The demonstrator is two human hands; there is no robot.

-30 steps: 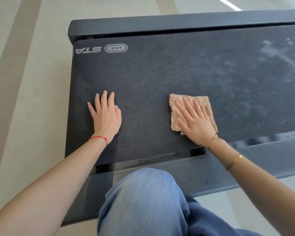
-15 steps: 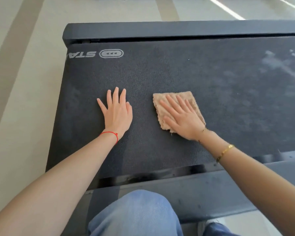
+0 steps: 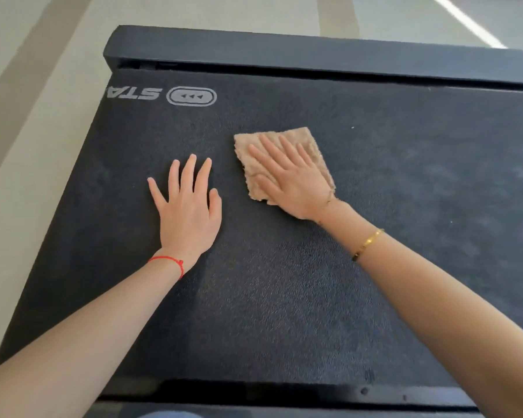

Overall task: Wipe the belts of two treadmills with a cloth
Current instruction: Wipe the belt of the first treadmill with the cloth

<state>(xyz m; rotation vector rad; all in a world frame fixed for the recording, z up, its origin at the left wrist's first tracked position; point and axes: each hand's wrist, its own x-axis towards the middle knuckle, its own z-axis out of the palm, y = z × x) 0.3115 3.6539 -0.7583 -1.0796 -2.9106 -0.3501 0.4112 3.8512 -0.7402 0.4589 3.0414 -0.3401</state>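
Person's leaning over a dark treadmill belt (image 3: 284,297), both arms stretched out across it. R hand (image 3: 290,179) lies flat on a tan fuzzy cloth (image 3: 311,146), fingers (image 3: 269,152) straight and spread, palm pressing the cloth down onto the belt, not clutching it. Cloth is folded roughly square, sits mid-belt, a bit toward the far rail (image 3: 314,52); its edges stick out past the hand on the far side and both sides. L hand (image 3: 187,206) rests flat on the bare belt just beside the cloth, not touching it; fingers relaxed and splayed, holding nothing. Red string bracelet (image 3: 169,262) on L wrist, gold bangle (image 3: 367,244) on R forearm. White logo print (image 3: 191,96) w/ partial letters near the belt's far-left corner. Belt surface to the right of the cloth looks lighter and smudgy, dusty patches; near the L hand it's darker. Pale floor (image 3: 43,101) w/ broad tan stripes beyond the treadmill. Near rail (image 3: 284,393) runs along the bottom edge.
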